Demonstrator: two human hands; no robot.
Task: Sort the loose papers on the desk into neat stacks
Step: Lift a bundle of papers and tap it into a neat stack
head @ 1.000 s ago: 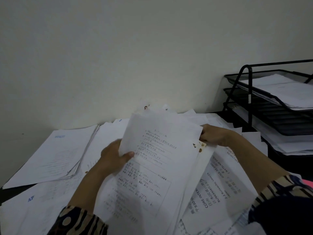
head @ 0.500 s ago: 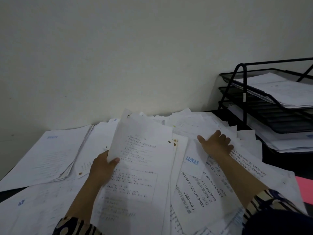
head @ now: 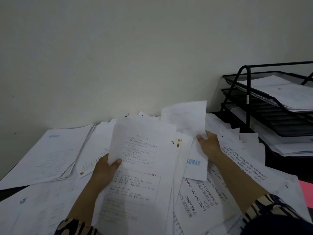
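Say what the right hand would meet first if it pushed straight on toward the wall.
Probably the loose papers heaped behind the sheet the right hand grips, then the wall; depth is unclear here.

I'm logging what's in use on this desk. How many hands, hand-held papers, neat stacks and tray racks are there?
Hands: 2, left hand and right hand
Hand-held papers: 2, printed sheaf and single sheet
Neat stacks on the desk: 1, stack
Tray racks: 1, black rack
Total: 6
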